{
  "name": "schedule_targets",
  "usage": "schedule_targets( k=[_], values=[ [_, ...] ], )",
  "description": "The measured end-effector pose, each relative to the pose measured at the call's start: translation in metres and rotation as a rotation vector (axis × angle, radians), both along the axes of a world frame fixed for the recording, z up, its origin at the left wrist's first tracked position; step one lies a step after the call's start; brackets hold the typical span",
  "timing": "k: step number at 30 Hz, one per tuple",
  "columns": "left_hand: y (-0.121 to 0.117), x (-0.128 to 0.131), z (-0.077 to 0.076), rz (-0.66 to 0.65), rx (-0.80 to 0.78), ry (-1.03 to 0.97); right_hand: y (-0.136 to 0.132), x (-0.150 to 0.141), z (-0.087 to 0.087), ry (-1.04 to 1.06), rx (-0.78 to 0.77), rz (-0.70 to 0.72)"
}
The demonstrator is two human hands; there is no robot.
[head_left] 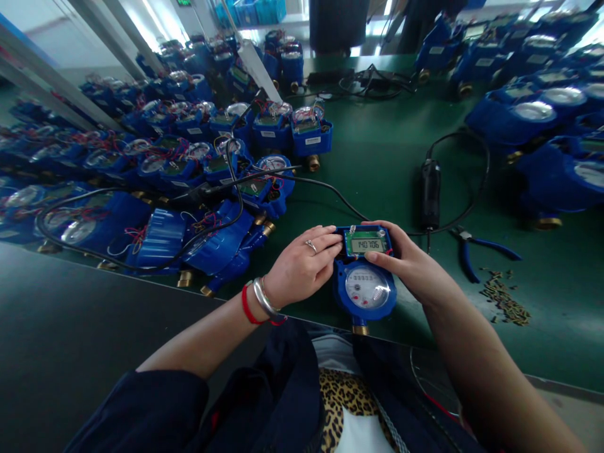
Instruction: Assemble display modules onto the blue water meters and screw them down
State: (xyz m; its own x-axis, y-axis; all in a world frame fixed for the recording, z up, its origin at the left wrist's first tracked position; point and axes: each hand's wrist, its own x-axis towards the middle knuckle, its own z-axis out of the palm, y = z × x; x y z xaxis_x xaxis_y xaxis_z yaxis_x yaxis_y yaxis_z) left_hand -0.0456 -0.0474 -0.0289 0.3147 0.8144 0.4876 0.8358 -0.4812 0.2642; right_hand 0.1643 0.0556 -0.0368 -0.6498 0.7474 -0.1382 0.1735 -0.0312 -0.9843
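A blue water meter [337, 283] lies at the table's front edge, its round dial facing up and a brass fitting pointing toward me. In its upper housing sits a green circuit board [348, 242] with a lit display [369, 245] reading about 140706. My left hand [302, 264], with a ring and bracelets, presses its fingers together against the housing's left side. My right hand [406, 251] wraps the right side, thumb on the board just below the display. The fingertips behind the housing are partly hidden.
Rows of blue meters [268, 135] with loose wires crowd the left; more meters [533, 113] stand right. A black electric screwdriver [430, 195], blue-handled pliers [467, 245] and a pile of small screws [507, 302] lie at right. Black cables [325, 184] cross the green table [377, 151].
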Motion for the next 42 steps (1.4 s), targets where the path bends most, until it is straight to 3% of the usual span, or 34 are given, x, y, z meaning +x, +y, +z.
schedule_targets(
  k=[7, 12, 18, 23, 30, 34, 42],
  values=[
    [0.003, -0.009, 0.012, -0.082, -0.042, 0.108, 0.000, 0.000, 0.001, -0.004, -0.018, 0.011],
    [0.012, -0.024, 0.012, -0.158, -0.127, 0.112, 0.000, -0.001, -0.001, -0.015, 0.018, 0.009],
    [0.015, -0.027, 0.015, -0.163, -0.151, 0.120, 0.000, -0.001, -0.001, -0.019, 0.046, 0.029],
    [0.011, -0.024, 0.016, -0.130, -0.147, 0.107, 0.006, 0.003, 0.005, -0.135, 0.241, 0.107],
    [0.005, -0.019, 0.015, -0.081, -0.123, 0.115, 0.025, 0.004, 0.017, -0.266, 0.733, 0.264],
    [0.004, -0.015, 0.014, -0.076, -0.103, 0.065, 0.032, 0.001, 0.020, -0.319, 0.811, 0.324],
    [0.000, -0.012, 0.000, -0.021, -0.052, -0.041, 0.025, 0.002, 0.018, -0.249, 0.855, 0.256]
  ],
)
